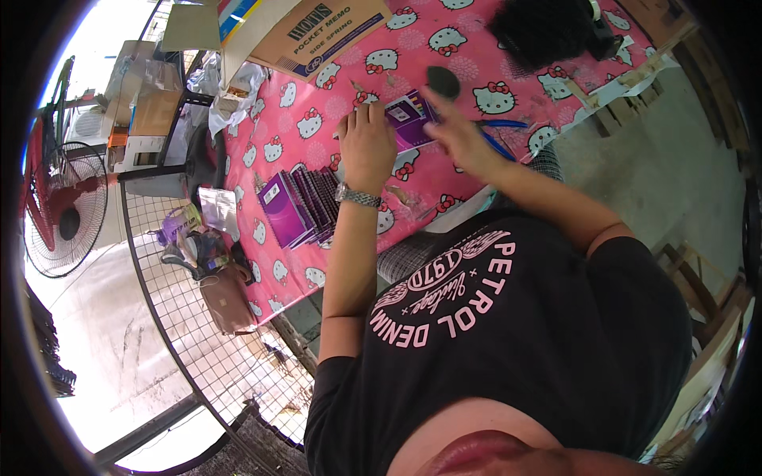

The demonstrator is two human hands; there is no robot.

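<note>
At the far left stands a red fan (71, 208), beyond the table (300, 149) with its pink cloth. On the table's left part, a bunch of purple notebooks (278, 213) leans together, dark ridged edges showing; these look gathered and set aside, though whether they are finished or waiting I cannot tell. Next, the left hand (371, 147) bends its fingers down by the left edge of a single purple notebook (409, 123); its grip is partly curled, and any hold is hidden. That notebook lies between the hands and seems midway through handling. A dark oval thing (443, 82) sits just beyond. The right hand (462, 147) is blurred, its grip seemingly parted at the notebook's right edge; I cannot tell if it holds anything. Farther right lie blue pen-like things (505, 124), then a black heap (540, 33)
</note>
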